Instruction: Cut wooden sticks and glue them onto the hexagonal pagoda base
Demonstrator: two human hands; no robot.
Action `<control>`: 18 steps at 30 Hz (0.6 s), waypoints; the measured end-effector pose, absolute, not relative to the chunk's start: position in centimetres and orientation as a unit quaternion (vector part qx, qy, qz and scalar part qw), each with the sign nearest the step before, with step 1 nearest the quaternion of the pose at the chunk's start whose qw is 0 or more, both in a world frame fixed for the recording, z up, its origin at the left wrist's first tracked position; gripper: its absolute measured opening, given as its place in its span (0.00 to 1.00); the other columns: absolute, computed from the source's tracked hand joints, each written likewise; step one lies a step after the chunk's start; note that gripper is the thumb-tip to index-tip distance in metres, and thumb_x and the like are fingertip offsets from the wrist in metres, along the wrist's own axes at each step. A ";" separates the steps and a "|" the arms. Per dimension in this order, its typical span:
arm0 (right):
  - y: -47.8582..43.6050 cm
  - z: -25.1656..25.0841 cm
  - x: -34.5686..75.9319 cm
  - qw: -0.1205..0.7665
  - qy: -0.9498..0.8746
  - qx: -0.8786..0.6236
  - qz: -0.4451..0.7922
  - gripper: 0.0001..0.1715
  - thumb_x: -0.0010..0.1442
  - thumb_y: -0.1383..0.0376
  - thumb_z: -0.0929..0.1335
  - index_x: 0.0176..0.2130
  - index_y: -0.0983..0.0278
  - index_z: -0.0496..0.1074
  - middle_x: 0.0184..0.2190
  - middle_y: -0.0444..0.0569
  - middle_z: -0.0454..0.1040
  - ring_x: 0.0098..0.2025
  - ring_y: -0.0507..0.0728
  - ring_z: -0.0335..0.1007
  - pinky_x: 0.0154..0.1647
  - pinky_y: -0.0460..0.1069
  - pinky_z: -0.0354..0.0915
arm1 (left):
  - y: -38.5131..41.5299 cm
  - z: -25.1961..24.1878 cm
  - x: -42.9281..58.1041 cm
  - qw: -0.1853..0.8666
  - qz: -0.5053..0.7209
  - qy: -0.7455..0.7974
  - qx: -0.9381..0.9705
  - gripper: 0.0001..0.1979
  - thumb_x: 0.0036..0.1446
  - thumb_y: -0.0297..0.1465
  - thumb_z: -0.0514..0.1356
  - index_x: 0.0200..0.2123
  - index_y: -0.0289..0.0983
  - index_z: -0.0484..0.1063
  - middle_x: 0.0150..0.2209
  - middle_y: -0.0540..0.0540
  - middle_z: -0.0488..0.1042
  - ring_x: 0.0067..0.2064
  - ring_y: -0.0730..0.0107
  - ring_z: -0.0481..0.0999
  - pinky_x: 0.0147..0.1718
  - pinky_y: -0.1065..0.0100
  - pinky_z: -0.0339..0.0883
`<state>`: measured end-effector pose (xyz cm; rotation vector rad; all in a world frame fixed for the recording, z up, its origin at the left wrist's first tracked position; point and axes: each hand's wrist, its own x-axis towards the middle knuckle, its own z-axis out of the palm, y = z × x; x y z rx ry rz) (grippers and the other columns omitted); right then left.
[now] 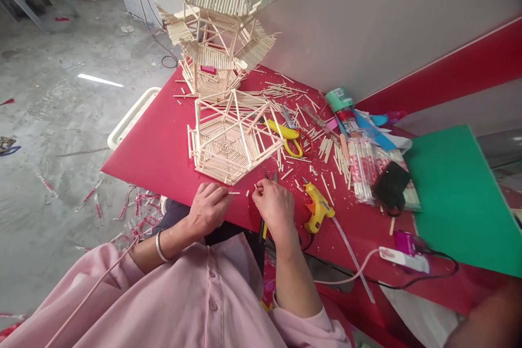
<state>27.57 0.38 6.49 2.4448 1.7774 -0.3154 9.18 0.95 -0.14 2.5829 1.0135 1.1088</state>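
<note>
My left hand (209, 206) is closed in a pinch on a short thin wooden stick (233, 193) just above the red table (159, 147). My right hand (274, 205) is closed round a pair of cutters (269, 176) whose metal tips poke out past my fingers, a small gap from the stick's end. Directly beyond both hands lies a hexagonal frame of wooden sticks (230, 141). Behind it stands a tall tiered stick tower (218, 22).
A yellow glue gun (318, 209) lies right of my right hand, its cable running to a white plug strip (403, 258). Yellow-handled scissors (287, 136), loose sticks, packets of sticks (367, 166), a tape roll (338, 99) and a green sheet (460, 196) fill the right side.
</note>
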 end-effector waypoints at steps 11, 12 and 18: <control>-3.2 8.1 25.9 -0.314 0.566 0.726 -0.233 0.08 0.58 0.61 0.69 0.34 0.62 0.78 0.29 0.46 0.81 0.29 0.55 0.77 0.36 0.48 0.72 | 0.2 3.6 9.5 0.561 0.394 0.457 0.566 0.11 0.60 0.39 0.64 0.35 0.37 0.82 0.27 0.46 0.76 0.28 0.70 0.71 0.28 0.68 0.61; -3.5 8.5 25.3 -0.322 0.577 0.714 -0.232 0.07 0.59 0.62 0.69 0.34 0.61 0.78 0.30 0.46 0.81 0.30 0.54 0.77 0.36 0.47 0.72 | 0.1 4.2 9.5 0.639 0.364 0.464 0.494 0.14 0.57 0.42 0.66 0.35 0.36 0.82 0.24 0.47 0.74 0.25 0.71 0.69 0.25 0.69 0.60; -3.8 9.7 22.3 -0.341 0.614 0.669 -0.242 0.07 0.62 0.67 0.69 0.38 0.62 0.78 0.32 0.46 0.80 0.31 0.52 0.77 0.35 0.46 0.72 | 0.5 6.1 8.7 0.789 0.338 0.438 0.266 0.22 0.41 0.46 0.74 0.29 0.33 0.81 0.16 0.52 0.67 0.18 0.79 0.60 0.17 0.74 0.51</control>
